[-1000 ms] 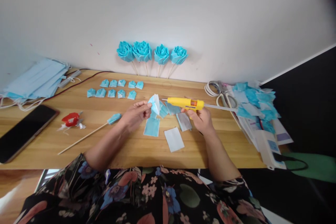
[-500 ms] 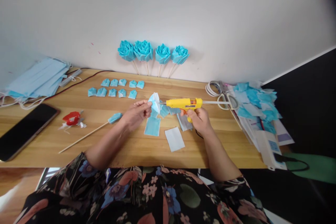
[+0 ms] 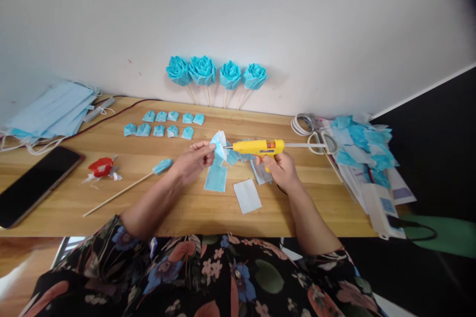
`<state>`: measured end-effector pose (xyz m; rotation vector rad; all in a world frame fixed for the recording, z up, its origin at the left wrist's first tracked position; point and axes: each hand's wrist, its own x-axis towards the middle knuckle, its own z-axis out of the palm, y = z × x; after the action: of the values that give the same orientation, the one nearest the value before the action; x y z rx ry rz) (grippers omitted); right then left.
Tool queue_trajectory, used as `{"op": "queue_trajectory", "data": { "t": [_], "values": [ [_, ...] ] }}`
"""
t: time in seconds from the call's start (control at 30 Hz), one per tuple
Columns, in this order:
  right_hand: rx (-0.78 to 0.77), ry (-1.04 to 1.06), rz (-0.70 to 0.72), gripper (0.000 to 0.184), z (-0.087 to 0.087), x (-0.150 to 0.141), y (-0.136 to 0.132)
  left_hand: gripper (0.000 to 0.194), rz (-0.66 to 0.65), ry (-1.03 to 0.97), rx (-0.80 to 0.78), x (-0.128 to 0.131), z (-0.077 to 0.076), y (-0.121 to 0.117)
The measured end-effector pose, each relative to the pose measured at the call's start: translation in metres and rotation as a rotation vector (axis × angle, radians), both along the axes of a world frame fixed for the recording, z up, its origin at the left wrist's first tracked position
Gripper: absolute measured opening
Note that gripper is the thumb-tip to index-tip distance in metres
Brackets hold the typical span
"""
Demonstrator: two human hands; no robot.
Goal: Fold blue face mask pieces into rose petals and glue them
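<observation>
My left hand (image 3: 193, 160) pinches a folded light-blue piece of mask fabric (image 3: 219, 144) just above the wooden table (image 3: 148, 198). My right hand (image 3: 281, 167) grips a yellow glue gun (image 3: 258, 147), held level with a glue stick poking out of its back to the right. The gun's nozzle touches the right side of the folded piece. Under and between my hands lie flat blue and white fabric rectangles (image 3: 216, 178). One white rectangle (image 3: 247, 196) lies nearer to me.
Several small folded blue petals (image 3: 163, 125) lie in rows. A skewer with a blue bud (image 3: 126, 187) lies left. Blue fabric roses (image 3: 215, 75) lean on the wall. Masks (image 3: 52, 111), a phone (image 3: 33, 184), a red object (image 3: 100, 168), scissors (image 3: 320, 139) and scraps (image 3: 360, 146) surround them.
The glue gun has moved left, from a short gap away until its nozzle meets the folded piece. My left hand has stayed put.
</observation>
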<state>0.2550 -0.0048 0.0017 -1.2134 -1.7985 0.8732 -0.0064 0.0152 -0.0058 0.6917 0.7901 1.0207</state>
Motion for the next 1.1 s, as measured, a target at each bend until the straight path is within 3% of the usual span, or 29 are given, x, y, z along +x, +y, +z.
{"op": "queue_trajectory", "data": {
  "t": [0.43, 0.7, 0.93, 1.1],
  "values": [
    [0.033, -0.047, -0.043, 0.032, -0.002, 0.002, 0.000, 0.038, -0.010, -0.009, -0.002, 0.001, 0.001, -0.001],
    [0.094, -0.121, 0.056, 0.033, 0.001, 0.006, 0.003, 0.039, 0.015, -0.040, -0.010, -0.001, 0.001, 0.000],
    [0.002, 0.202, -0.094, 0.044, -0.007, 0.012, 0.008, 0.040, 0.022, -0.095, -0.007, -0.003, 0.001, 0.002],
    [-0.095, 0.331, -0.062, 0.056, -0.012, 0.011, 0.016, 0.038, 0.029, -0.121, -0.004, -0.002, 0.001, 0.001]
  ]
}}
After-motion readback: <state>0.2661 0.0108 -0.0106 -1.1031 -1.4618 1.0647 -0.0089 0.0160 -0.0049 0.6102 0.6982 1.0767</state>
